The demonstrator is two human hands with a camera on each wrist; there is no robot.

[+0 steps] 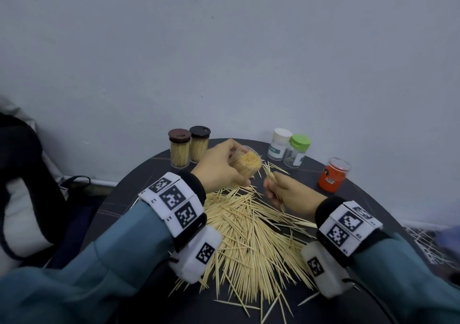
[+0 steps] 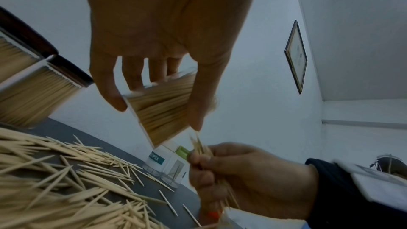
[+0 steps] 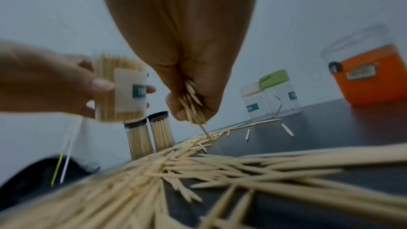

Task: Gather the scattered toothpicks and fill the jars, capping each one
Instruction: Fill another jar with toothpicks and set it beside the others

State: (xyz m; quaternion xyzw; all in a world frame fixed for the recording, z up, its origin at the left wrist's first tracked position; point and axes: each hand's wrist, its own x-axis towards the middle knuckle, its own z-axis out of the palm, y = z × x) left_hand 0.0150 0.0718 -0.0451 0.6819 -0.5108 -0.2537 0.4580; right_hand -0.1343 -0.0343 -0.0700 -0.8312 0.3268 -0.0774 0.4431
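Left grip: the left hand (image 1: 219, 164) is lifted above the tabletop (image 1: 373, 199), fingers and thumb curled round an uncapped clear jar (image 1: 246, 163); the jar is tilted, its mouth toward the right hand
Held jar: packed nearly full with toothpicks; a pale label with a teal patch shows on its side in the right wrist view (image 3: 130, 91)
Right grip: the right hand (image 1: 291, 194) is closed round a small bundle of toothpicks (image 1: 270, 173); the bundle's tips point up toward the jar mouth, just beside it but not inside
Loose toothpicks: a wide scattered pile (image 1: 249, 244) lies on the dark round tabletop, between and below the two wrists; a few strays lie at its near edge
Filled jars: two capped jars full of toothpicks stand side by side at the far left edge, one with a brown lid (image 1: 179, 152), one with a black lid (image 1: 199, 147)
Other jars: a white-capped jar (image 1: 280, 144) and a green-capped jar (image 1: 297, 150) stand touching at the far right, the green-capped one almost empty; an orange jar (image 1: 333, 174) stands apart, nearer the right edge
Background: a plain pale wall (image 1: 224, 50)
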